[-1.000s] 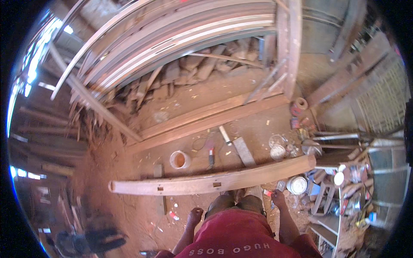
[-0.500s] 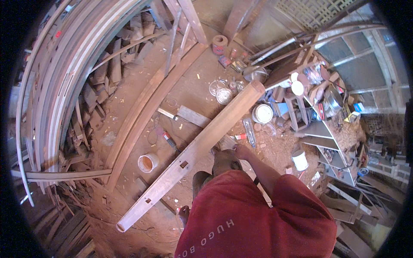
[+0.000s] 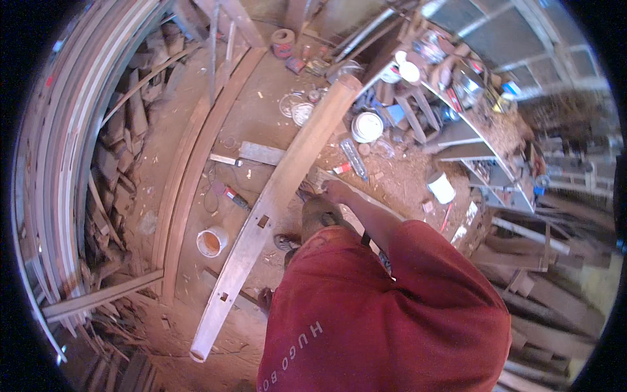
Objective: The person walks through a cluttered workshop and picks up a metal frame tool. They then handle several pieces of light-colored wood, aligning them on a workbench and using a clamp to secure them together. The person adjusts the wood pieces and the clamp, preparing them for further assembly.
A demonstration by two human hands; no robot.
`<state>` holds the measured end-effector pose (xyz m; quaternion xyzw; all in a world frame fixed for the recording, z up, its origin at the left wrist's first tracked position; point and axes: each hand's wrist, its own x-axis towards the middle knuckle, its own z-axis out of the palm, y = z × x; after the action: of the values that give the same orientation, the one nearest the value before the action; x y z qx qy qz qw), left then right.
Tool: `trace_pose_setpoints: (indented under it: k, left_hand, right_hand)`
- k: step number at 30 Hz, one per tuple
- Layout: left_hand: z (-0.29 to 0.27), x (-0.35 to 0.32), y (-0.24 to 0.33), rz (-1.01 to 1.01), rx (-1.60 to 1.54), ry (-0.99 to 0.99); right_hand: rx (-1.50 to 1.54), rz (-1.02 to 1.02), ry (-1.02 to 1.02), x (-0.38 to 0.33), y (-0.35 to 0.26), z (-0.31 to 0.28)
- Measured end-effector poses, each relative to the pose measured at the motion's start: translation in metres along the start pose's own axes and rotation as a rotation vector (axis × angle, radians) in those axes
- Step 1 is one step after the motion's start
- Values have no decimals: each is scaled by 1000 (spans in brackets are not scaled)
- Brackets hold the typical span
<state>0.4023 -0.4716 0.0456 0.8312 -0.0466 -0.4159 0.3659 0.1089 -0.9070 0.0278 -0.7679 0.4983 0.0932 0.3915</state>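
A long wooden beam [image 3: 281, 186] with two small cut holes lies slantwise in front of me. My right hand [image 3: 334, 191] is low beside the beam's middle, above my knee, with its fingers curled. A pale board [image 3: 375, 200] passes beneath it; whether the hand grips this board or something else is hidden. My left hand [image 3: 264, 298], dark and partly covered by my red shirt, is near the beam's lower part. Its fingers cannot be made out. A power tool [image 3: 234, 196] with a cord rests on the floor left of the beam.
An open tub [image 3: 212, 242] stands left of the beam, a lidded white bucket [image 3: 367, 127] right of it. A clear bottle [image 3: 354, 159] and a white container [image 3: 441, 188] lie nearby. Curved timbers [image 3: 189, 163] and a cluttered shelf unit [image 3: 486, 147] flank the area.
The whole view has shifted, so the beam and surrounding things appear farther left and the beam stands steeper. My right hand stays by the beam's middle, my left near its lower part.
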Motion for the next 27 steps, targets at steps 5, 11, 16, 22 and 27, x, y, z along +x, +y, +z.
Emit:
trace_pose_setpoints:
  k: [5, 11, 16, 22, 27]
  left_hand:
    - [-49, 26, -54, 16, 131, -136]
    - [-130, 68, -80, 61, 290, -253]
    - [-180, 115, -76, 67, 168, -281]
    - [-143, 148, 15, 4, 46, -310]
    - [-94, 80, 61, 312, 62, -451]
  right_hand:
    - [136, 74, 10, -66, -74, 3]
    - [223, 218, 195, -166, -49, 79]
    - [122, 429, 100, -231, 13, 164]
    - [257, 566, 222, -302, 25, 196]
    - [244, 495, 287, -310, 11, 172]
